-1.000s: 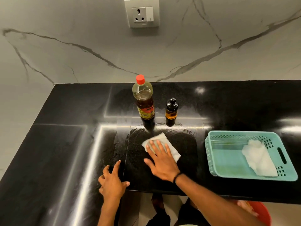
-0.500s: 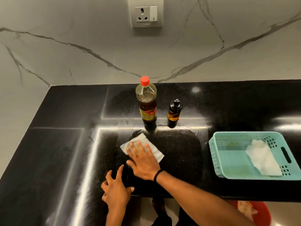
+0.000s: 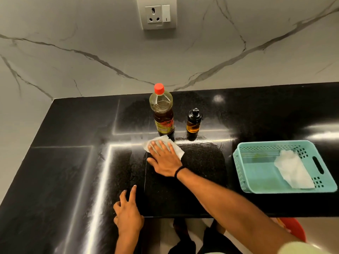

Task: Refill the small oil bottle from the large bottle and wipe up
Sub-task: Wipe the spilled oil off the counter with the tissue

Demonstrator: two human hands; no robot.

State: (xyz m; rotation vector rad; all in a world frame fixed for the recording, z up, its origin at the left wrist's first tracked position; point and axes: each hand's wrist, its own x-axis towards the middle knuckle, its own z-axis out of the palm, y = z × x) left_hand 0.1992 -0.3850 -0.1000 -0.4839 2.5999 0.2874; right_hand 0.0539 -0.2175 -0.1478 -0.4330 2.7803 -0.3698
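The large oil bottle (image 3: pixel 163 112) with a red cap stands upright at the back of the black counter (image 3: pixel 73 162). To its right stands the small dark bottle (image 3: pixel 193 121) with a black cap, partly filled with amber oil. My right hand (image 3: pixel 164 158) lies flat with straight fingers on a white tissue (image 3: pixel 176 148) and presses it to the counter just in front of the large bottle. My left hand (image 3: pixel 127 211) rests on the counter's front edge with fingers spread, holding nothing.
A teal plastic basket (image 3: pixel 256 173) sits at the right with a crumpled white tissue (image 3: pixel 291 169) inside. A wall socket (image 3: pixel 156 14) is on the marble backsplash. A red bin (image 3: pixel 295 230) shows below the counter's front edge.
My right hand slid the tissue left, then away from me, up to the foot of the large bottle. The left hand stayed at the counter's front edge.
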